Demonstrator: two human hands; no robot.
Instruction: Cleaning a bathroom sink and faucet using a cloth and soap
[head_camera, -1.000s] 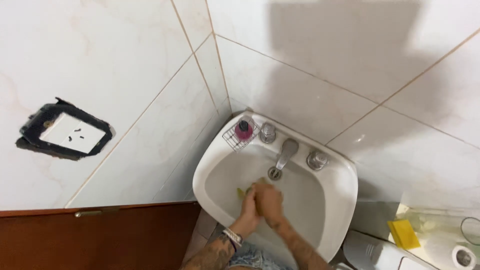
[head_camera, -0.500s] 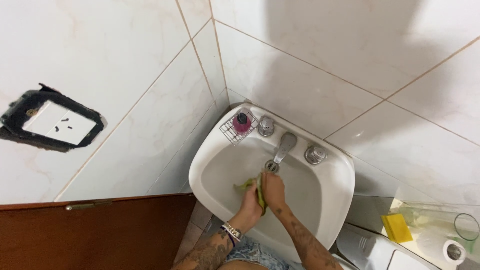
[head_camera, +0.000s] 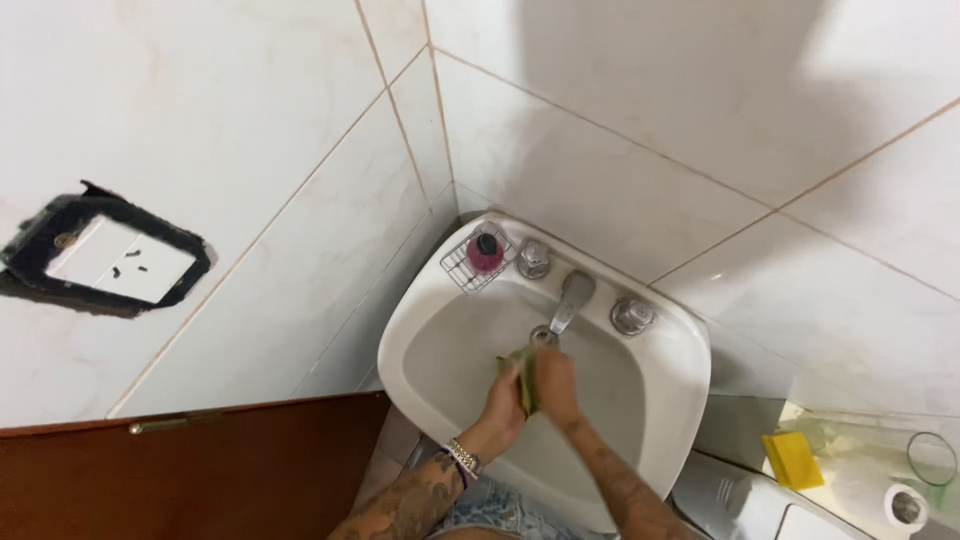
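From up here I see the biggest thing, the white sink (head_camera: 672, 372), fixed into the tiled corner. Its bowl holds no standing water that I can make out, only my two hands and the cloth. My left hand (head_camera: 503, 396) and right hand (head_camera: 556, 378) are pressed together over the middle of the bowl, each grip closed tight on the green cloth (head_camera: 523, 372), which is squeezed between the palms just below the spout of the tap (head_camera: 570, 298).

My worry: the cloth sits right above the drain, so if either grip loosens, I judge it could drop and block the hole. Wringing this close to the spout could also knock a knuckle against the metal. Water squeezed out sideways might run over the front rim onto my jeans (head_camera: 490, 508).

Next in size, the small wire basket (head_camera: 472, 260) on the back left corner of the sink holds a round pink thing (head_camera: 487, 251) with a dark top; a careless elbow swing could tip it in. Far right, a yellow sponge (head_camera: 792, 460) lies on a pale ledge beside a clear glass (head_camera: 931, 459), which looks empty, though I cannot be sure.
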